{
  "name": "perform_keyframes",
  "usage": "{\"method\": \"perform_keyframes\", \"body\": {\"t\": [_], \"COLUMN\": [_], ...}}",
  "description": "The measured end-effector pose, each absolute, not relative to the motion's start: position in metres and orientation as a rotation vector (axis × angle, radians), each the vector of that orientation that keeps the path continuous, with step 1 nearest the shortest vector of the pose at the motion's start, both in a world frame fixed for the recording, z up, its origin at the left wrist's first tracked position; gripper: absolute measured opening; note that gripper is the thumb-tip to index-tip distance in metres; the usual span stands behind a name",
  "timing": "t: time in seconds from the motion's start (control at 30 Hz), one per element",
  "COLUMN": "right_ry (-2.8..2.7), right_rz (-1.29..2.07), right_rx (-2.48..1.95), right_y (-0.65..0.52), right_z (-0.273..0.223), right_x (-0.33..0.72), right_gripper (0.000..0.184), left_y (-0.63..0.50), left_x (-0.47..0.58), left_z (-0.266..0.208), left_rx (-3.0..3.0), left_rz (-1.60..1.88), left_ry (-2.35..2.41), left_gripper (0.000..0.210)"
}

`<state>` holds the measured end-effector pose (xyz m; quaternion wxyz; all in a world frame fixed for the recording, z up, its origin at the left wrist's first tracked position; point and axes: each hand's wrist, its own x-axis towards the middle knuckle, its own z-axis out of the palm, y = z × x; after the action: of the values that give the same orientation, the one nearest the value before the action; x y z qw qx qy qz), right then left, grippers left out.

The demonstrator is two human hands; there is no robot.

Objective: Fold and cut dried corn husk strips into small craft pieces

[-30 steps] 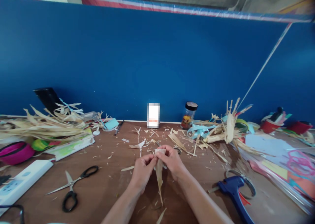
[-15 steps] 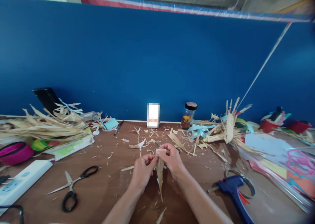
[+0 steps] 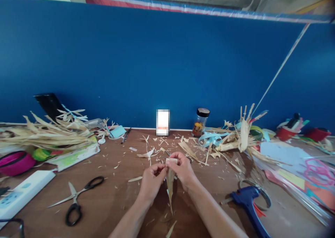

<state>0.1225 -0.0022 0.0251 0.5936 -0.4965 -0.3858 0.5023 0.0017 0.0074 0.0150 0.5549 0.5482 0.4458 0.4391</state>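
Between my two hands, above the middle of the brown table, is a strip of dried corn husk. Its wide top edge lies folded at my fingers and its narrow tip hangs down toward me. My left hand pinches the husk's left side near the top. Thumb and fingers of my right hand are closed on the folded top edge. Part of the fold is hidden behind my fingers. Small husk scraps are scattered on the wood just beyond my hands.
Black-handled scissors lie open at left, near a white power strip and a husk pile. At right are a blue glue gun and plastic sheets. A lidded jar stands by the blue partition.
Almost nothing differs. Both hands keep their pinch on the husk in the same place, and the view has shifted very slightly.
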Motion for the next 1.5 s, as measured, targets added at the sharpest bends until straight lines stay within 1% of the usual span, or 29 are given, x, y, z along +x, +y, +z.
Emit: {"method": "perform_keyframes", "body": {"t": [0.3,0.43,0.67,1.03,1.17,1.3,1.5], "right_ry": [-0.887,-0.860,-0.776,-0.832,-0.896,-0.984,-1.057], "right_rz": [1.139,1.159,1.215,1.233,1.239,1.297,1.332], "right_rx": [-1.167,-1.177,-1.151,-1.162,-1.140,-1.113,-1.241], "right_y": [-0.002,-0.003,-0.002,-0.004,-0.002,-0.002,-0.002], "right_z": [0.026,0.028,0.027,0.028,0.024,0.020,0.016], "right_x": [0.121,0.121,0.122,0.125,0.123,0.118,0.114], "right_gripper": [0.023,0.026,0.034,0.032,0.035,0.032,0.034], "left_y": [0.008,0.008,0.008,0.009,0.010,0.014,0.013], "left_x": [0.001,0.001,0.001,0.001,0.000,-0.001,-0.002], "left_z": [0.013,0.013,0.016,0.014,0.013,0.010,0.011], "left_rx": [1.275,1.222,0.955,1.005,1.000,0.901,0.832], "left_rz": [1.005,0.991,0.836,0.865,0.940,1.133,1.225], "left_ry": [1.034,1.044,0.946,0.977,0.979,1.007,1.007], "left_gripper": [0.023,0.026,0.026,0.023,0.025,0.027,0.027]}}
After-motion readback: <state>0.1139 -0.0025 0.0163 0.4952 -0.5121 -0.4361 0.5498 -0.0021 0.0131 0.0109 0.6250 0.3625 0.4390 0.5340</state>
